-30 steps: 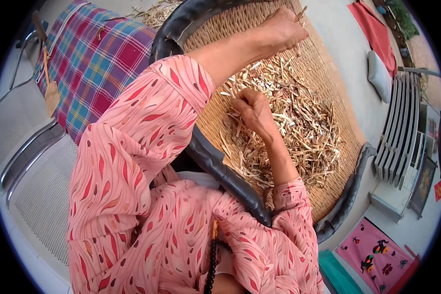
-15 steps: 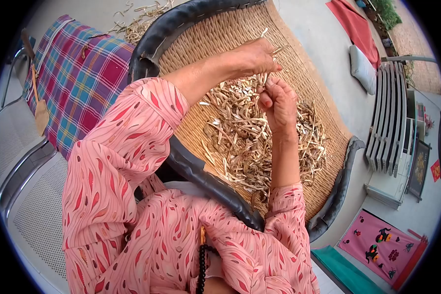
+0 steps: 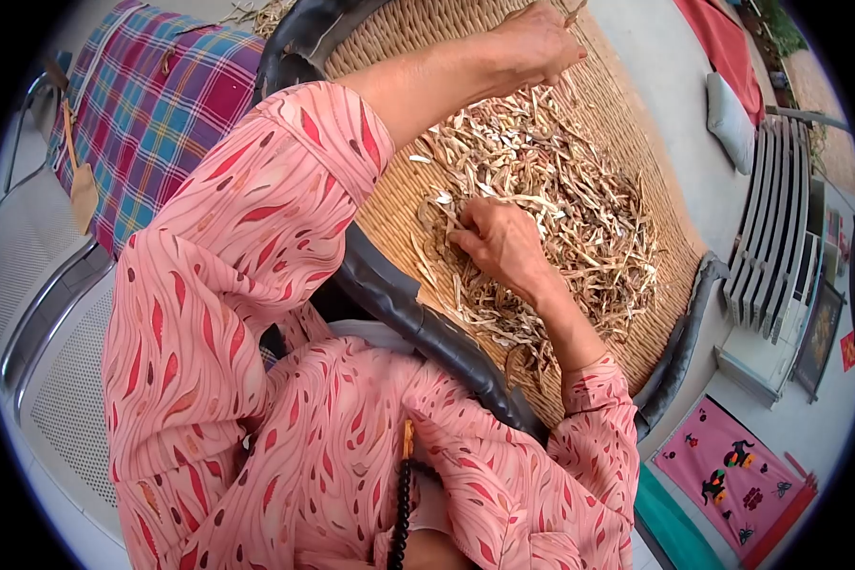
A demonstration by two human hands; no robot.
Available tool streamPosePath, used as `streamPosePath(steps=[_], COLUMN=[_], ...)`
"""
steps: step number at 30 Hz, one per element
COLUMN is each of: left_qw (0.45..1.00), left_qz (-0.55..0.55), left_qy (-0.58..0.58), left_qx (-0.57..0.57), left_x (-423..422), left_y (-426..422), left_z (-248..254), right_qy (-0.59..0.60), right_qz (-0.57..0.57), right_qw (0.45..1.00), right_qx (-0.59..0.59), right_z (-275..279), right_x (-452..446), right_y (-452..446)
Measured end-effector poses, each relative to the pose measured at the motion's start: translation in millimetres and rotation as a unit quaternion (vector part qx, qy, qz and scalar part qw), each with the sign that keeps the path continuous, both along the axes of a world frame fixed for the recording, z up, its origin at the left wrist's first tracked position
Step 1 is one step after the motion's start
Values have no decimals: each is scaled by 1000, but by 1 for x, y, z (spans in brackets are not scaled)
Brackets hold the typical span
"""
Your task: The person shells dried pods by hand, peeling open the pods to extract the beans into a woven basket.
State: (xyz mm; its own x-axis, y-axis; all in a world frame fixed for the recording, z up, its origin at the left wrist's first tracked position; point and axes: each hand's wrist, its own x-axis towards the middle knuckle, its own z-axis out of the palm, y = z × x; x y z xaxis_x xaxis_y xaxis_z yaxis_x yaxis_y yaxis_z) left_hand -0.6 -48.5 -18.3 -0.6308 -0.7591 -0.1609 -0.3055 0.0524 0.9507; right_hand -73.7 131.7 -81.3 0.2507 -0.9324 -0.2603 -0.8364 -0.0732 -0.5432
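Observation:
Dry, pale brown pods and husk pieces (image 3: 579, 190) lie heaped in a large woven basket (image 3: 674, 180) with a black rim. My left hand (image 3: 534, 46) is closed above the far part of the heap, and a thin dry husk (image 3: 577, 13) sticks out past its fingers. Nearer to me, my right hand (image 3: 499, 239) is low at the heap's left side, thumb and fingertips pressed together. Whatever lies between those fingertips is too small to make out. The two hands are apart.
Left of the basket are a plaid cloth (image 3: 180, 95), a wooden spatula (image 3: 84, 198) and metal seats (image 3: 66, 380). On the right are a grey cushion (image 3: 730, 123), a red cloth (image 3: 727, 47), stacked slats (image 3: 769, 218) and a pink printed cloth (image 3: 722, 465).
Half a second ago my hands were together over the heap. Since then my left hand has moved up and away, and my right hand has dropped down and left to the husks. The view has shifted slightly.

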Motion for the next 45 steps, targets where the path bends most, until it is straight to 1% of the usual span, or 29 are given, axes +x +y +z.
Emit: streamPosePath(steps=[1, 2, 4, 5, 6, 8, 10, 13, 14, 16, 17, 20, 21, 24, 25, 28, 31, 33, 34, 35, 36, 37, 38, 39, 40, 41, 43, 44, 45], left_qw=[999, 998, 998, 994, 994, 994, 994, 994, 993, 989, 987, 990, 990, 982, 983, 981, 969, 933, 886, 824, 748, 730, 720, 709, 698, 712, 738, 736, 734], left_qz=[-1, -1, 25, 36, 38, 38, -3, -42, -69, -120, -135, -70, -40, 24, 6, 5, 25, 64, 150, 233, 267, 324, 325, 324, 323, 304, 264, 266, 269], left_qy=[15, 29, 38, 43, 32, 14, 4, 19, 4, -28, -18, -25, -43, 23, 31, 50, 138, 314, 380, 441, 539, 549, 562, 577, 591, 584, 568, 566, 564], left_qx=[-29, -60, 42, 92, 95, 101, 111, 103, 95, 79, 84, 120, 130, 187, 180, 187, 204, 166, 219, 267, 281, 246, 245, 244, 243, 244, 250, 259, 266], left_x=[-3, -7, -4, -3, -2, -1, -1, -2, -1, 1, 0, -8, -13, -14, -10, -8, -6, 4, 8, 18, 40, 61, 74, 85, 93, 99, 102, 103, 103], left_y=[-9, -17, -5, 0, 2, 3, 1, 8, 10, 14, 16, 24, 28, 30, 30, 31, 18, -12, -53, -92, -106, -109, -105, -100, -96, -97, -100, -100, -101], left_z=[-15, -28, -7, 2, 5, 8, 6, -1, -1, -2, -8, -19, -15, -11, -7, 5, 12, 14, -1, -17, -4, 8, 16, 23, 26, 26, 24, 24, 24], right_qy=[0, -39, -119, -181, -230, -345, -431, -545, -594, -606, -637, -635, -639, -592, -600, -558, -578, -533, -509, -364, -305, -227, -144, -35, 76, 163, 241, 281, 263], right_qz=[-7, -40, -101, -144, -167, -261, -322, -420, -397, -440, -422, -431, -436, -482, -468, -432, -448, -427, -416, -388, -340, -276, -207, -150, -91, -80, -70, -67, -76], right_qw=[1000, 998, 985, 969, 953, 885, 829, 721, 697, 663, 645, 639, 630, 643, 647, 703, 674, 724, 747, 842, 887, 934, 968, 988, 992, 982, 967, 956, 961], right_qx=[-19, 12, 69, 92, 109, 172, 153, 83, 60, 4, -17, -60, -60, -62, -60, -90, -105, -102, -100, -87, -64, -29, 6, -20, -48, -50, -52, -52, -36], right_z=[-2, -1, 4, 5, 4, 12, 16, 28, 23, 38, 38, 42, 43, 48, 41, 38, 47, 45, 45, 46, 44, 40, 36, 34, 33, 34, 14, 7, 10], right_x=[4, 3, 0, -5, -9, -18, -26, -38, -50, -51, -55, -55, -54, -43, -46, -52, -49, -49, -49, -47, -45, -47, -50, -50, -49, -47, -47, -48, -46], right_y=[3, 1, -5, -7, -11, -13, -19, -31, -35, -45, -49, -65, -69, -78, -80, -83, -85, -83, -80, -74, -68, -60, -51, -44, -37, -30, -22, -19, -19])
